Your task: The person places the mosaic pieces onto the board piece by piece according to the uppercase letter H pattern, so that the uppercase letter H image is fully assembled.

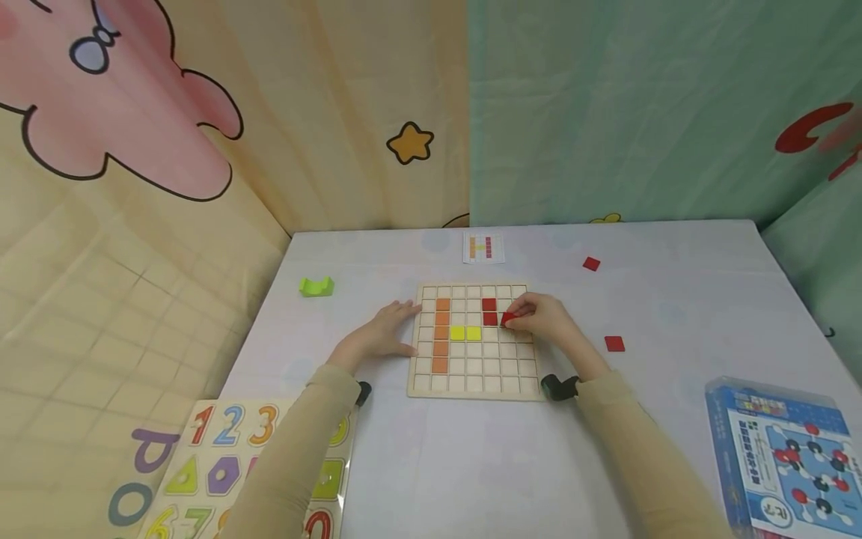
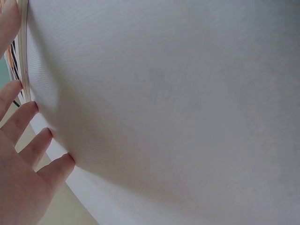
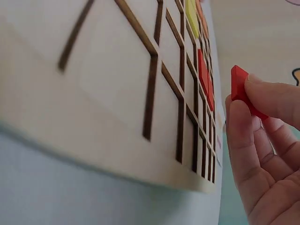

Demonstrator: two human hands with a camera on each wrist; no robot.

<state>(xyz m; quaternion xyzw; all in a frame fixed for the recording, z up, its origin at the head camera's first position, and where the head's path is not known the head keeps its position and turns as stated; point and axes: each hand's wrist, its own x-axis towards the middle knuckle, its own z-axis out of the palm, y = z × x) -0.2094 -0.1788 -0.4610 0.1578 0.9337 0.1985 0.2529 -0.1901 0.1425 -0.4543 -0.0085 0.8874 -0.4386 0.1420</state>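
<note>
A wooden grid board lies on the table with orange tiles in one column, two yellow tiles beside them and two red tiles further right. Between thumb and fingers, my right hand pinches another red tile, held just above the board's right part. My left hand has its fingers spread against the board's left edge. In the left wrist view, the left hand's fingertips touch the white tabletop near that edge.
Loose red tiles lie to the right of the board. A small pattern card sits behind it. A green block is at the left. A number puzzle board and a blue box stand near the front corners.
</note>
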